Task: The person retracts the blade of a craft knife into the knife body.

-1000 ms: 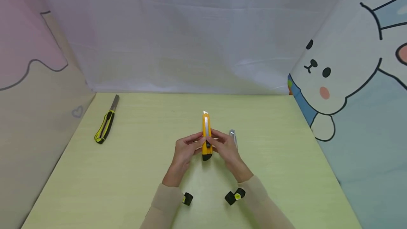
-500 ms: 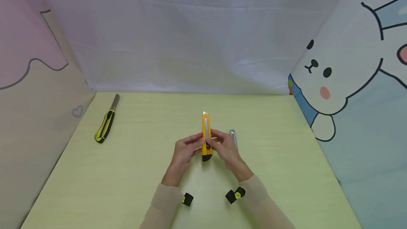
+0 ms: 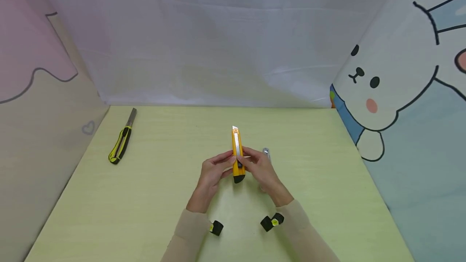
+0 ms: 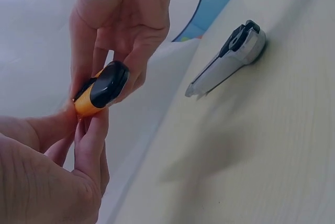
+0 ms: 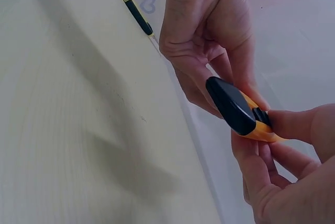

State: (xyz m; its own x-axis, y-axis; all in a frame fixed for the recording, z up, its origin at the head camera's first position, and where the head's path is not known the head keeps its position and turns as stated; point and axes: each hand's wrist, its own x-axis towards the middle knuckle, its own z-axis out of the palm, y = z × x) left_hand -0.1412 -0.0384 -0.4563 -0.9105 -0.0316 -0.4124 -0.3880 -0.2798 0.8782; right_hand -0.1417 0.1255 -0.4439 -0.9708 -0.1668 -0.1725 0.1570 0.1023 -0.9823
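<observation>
Green bench (image 3: 145, 197) under both hands: left hand (image 3: 210, 175) and right hand (image 3: 263, 172) each pinched the orange utility knife (image 3: 237, 155), its blade end beyond the grip, black butt nearer the wrists.

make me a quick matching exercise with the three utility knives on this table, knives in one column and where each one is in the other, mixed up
Knives:
1. orange utility knife
2. yellow-and-black utility knife
3. silver utility knife

Places:
A. lying at the table's far left
B. held in both hands above the table
C. lying on the table just behind the right hand

Pairs: 1-B, 2-A, 3-C
</observation>
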